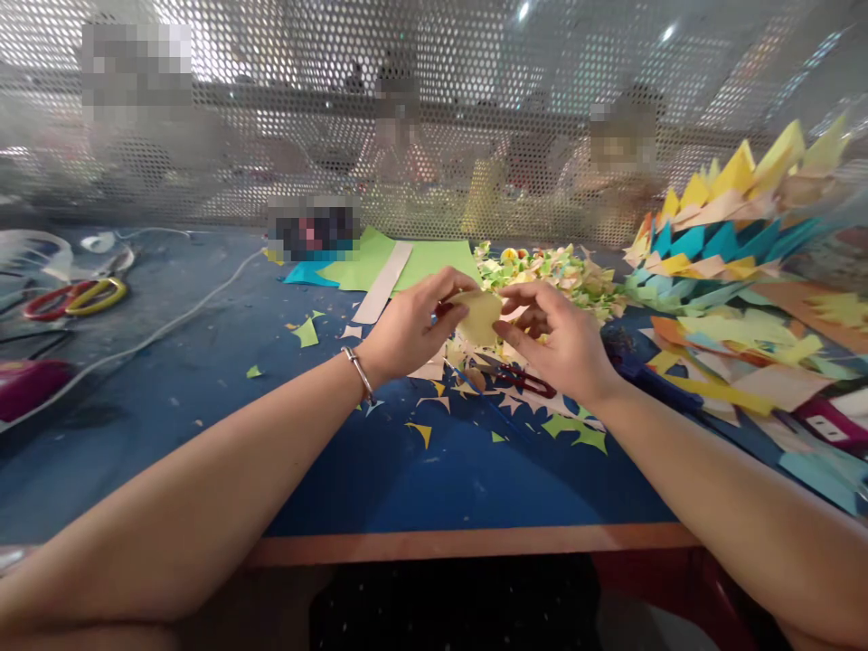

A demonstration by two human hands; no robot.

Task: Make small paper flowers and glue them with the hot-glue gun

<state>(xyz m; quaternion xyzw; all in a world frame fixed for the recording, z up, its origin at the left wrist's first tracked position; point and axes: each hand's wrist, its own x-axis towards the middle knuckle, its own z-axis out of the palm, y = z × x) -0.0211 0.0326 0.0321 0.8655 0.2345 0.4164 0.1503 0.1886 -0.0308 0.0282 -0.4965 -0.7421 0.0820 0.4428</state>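
A small pale yellow piece of paper (480, 318) is held up between my two hands, above the middle of the blue table. My left hand (417, 325) pinches its left side between thumb and fingers. At the right edge of the paper, my right hand (560, 339) has its thumb and forefinger closed on it, the other fingers curled. Below the hands lie dark red-handled scissors (533, 382), partly covered by scraps. Behind them is a light green paper sheet (434, 258) with a pale strip (383, 282) across it.
A heap of paper cuttings (556, 276) lies behind my right hand. Layered colourful paper points (732, 226) stand at the right, above loose paper pieces (739, 353). Scissors with red and yellow handles (95, 296) and a white cord (183, 325) lie left. A perforated metal screen (434, 172) closes the back.
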